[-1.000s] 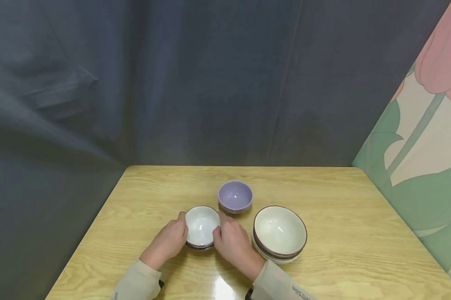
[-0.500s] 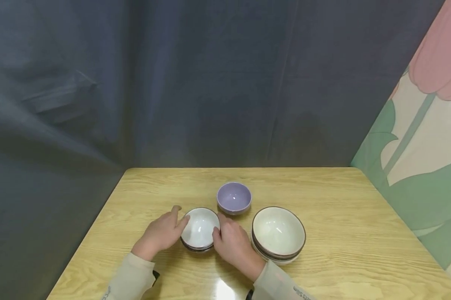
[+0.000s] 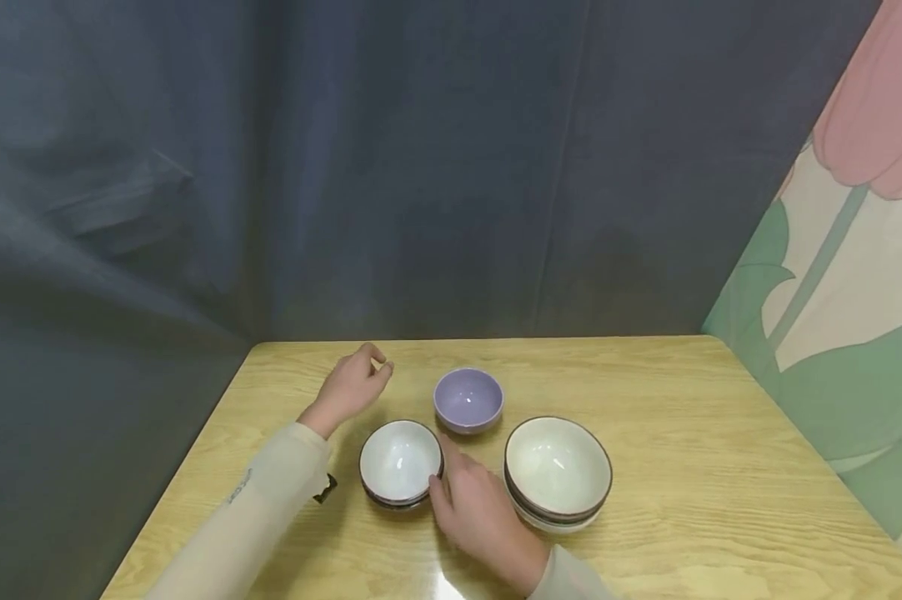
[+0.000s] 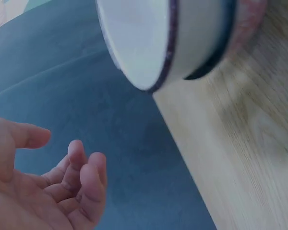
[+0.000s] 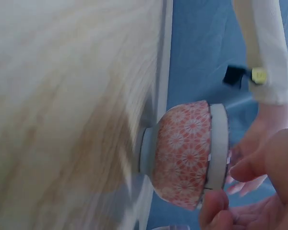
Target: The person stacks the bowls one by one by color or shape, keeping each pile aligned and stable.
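In the head view a stack of small white-lined bowls [image 3: 401,461] stands on the wooden table [image 3: 691,433]. My right hand [image 3: 484,517] is at its right side, with thumb and fingers loosely beside the rim. The right wrist view shows a red flower-patterned bowl [image 5: 185,153] low in that stack, a pale rim above it. My left hand [image 3: 352,385] is in the air behind and left of the stack, fingers loosely bent, holding nothing. A purple bowl [image 3: 468,402] sits upright to the right of this hand.
A stack of larger cream bowls [image 3: 558,467] with brown rims stands right of my right hand. A dark curtain [image 3: 421,167] hangs behind the table. A flower-printed panel [image 3: 856,333] borders the right side.
My left hand has let go of the small bowl stack and moved away from me, toward the back of the table. My right hand has stayed beside the stack.
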Demonstrator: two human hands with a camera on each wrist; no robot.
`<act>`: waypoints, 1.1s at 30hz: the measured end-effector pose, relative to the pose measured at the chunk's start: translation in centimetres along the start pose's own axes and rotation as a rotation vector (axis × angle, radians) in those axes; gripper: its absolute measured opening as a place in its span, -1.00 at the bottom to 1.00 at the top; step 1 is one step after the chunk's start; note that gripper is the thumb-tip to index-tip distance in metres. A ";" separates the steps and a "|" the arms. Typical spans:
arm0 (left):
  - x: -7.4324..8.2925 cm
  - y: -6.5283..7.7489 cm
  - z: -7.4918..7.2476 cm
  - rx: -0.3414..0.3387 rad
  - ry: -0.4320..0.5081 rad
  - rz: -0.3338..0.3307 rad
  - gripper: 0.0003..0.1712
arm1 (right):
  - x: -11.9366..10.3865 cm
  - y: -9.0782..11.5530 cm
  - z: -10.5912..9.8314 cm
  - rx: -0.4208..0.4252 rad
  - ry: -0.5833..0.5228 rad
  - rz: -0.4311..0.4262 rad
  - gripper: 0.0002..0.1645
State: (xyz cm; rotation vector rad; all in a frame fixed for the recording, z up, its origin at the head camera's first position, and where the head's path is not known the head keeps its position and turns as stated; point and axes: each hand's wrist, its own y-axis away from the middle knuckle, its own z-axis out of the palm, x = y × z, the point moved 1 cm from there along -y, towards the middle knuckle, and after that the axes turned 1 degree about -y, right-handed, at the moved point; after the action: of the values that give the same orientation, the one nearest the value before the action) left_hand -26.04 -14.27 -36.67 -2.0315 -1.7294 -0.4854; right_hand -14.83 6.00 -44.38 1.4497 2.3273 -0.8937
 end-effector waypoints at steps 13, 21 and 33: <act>3.2 -2.4 4.0 -0.407 -0.087 0.201 -0.54 | -1.0 1.7 -2.0 -0.118 -0.132 -0.058 -0.36; 2.8 -2.5 5.0 -0.448 -0.123 0.198 -0.57 | -1.1 1.7 -2.3 -0.098 -0.123 -0.077 -0.36; 1.6 -2.8 4.4 -0.401 -0.095 0.202 -0.69 | -1.0 1.3 -2.1 -0.116 -0.126 -0.045 -0.35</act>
State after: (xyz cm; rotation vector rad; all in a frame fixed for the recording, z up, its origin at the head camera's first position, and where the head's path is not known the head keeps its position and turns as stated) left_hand -28.63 -10.22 -39.24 -2.5148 -1.5487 -0.7254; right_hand -12.98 7.00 -42.68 1.2634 2.2865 -0.8216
